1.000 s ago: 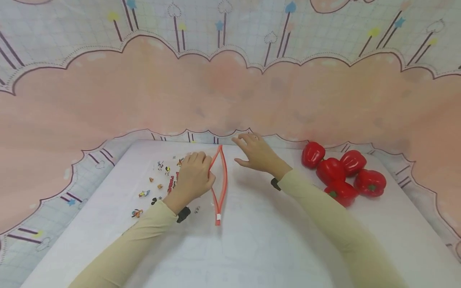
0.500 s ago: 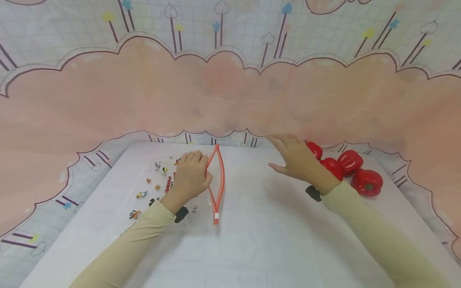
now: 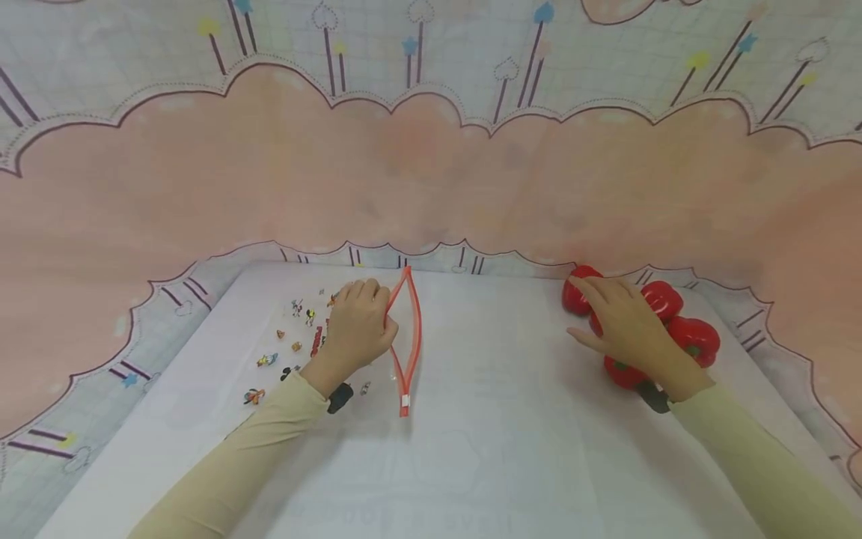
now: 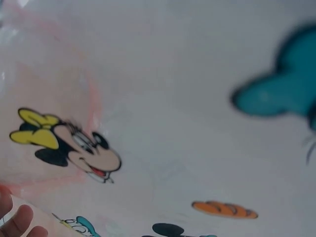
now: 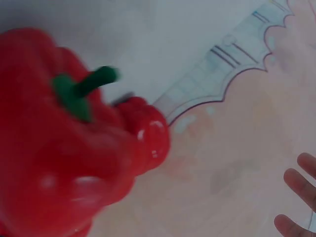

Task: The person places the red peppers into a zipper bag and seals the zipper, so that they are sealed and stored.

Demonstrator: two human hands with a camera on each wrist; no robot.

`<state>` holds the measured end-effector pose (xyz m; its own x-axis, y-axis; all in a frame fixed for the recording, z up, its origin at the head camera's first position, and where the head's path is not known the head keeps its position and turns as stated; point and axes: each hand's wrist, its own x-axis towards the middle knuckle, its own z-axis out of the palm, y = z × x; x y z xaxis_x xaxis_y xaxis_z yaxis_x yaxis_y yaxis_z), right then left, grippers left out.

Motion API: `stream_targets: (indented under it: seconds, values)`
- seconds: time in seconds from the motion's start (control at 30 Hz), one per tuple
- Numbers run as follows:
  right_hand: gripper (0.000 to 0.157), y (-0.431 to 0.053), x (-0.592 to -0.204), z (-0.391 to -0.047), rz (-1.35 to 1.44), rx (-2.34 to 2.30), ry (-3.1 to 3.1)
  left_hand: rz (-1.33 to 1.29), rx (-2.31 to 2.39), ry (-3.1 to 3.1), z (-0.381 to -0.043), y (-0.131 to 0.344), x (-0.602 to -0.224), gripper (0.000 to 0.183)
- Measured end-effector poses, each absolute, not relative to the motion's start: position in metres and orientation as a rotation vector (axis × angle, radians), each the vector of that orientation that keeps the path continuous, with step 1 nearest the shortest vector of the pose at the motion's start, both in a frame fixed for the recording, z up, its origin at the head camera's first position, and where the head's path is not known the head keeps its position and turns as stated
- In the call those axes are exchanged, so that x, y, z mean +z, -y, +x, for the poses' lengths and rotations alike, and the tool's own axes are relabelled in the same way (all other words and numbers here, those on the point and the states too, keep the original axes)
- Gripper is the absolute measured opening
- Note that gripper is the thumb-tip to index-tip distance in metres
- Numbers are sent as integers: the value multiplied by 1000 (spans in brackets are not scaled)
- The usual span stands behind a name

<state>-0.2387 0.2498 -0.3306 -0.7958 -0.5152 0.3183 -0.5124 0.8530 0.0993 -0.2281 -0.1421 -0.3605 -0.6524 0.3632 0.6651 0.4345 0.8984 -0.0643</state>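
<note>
A clear zip bag [image 3: 417,323] printed with small cartoon figures lies toward the left, its orange-red zip spread into a narrow mouth. My left hand [image 3: 359,328] pinches the left side of that mouth with curled fingers. In the left wrist view, the bag's film [image 4: 163,133] fills the picture, with fingertips [image 4: 19,219] at the lower left corner. Over at the right, my right hand [image 3: 622,326] hovers above a cluster of red bell peppers [image 3: 697,340], fingers spread and holding nothing. The right wrist view shows one pepper [image 5: 44,158] close up, with its green stem.
A white table [image 3: 512,449] carries everything. Behind it hangs a patterned cloth backdrop [image 3: 431,187]. The zip's white slider [image 3: 405,401] sits at the near end of the bag's mouth. Another pepper [image 3: 581,290] is at the back of the cluster.
My right hand has moved right, from near the bag's mouth to above the bell peppers. My left hand keeps its grip on the bag in the same place.
</note>
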Motion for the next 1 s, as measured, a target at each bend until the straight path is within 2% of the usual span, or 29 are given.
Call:
stream_targets:
  seconds: [0.43, 1.0]
  values:
    - [82, -294, -350, -225, 759, -18, 2872, -556, -131, 2381, -230, 143, -361, 16]
    - [87, -347, -354, -226, 848, -107, 2968, -549, -133, 2393, -230, 143, -362, 19]
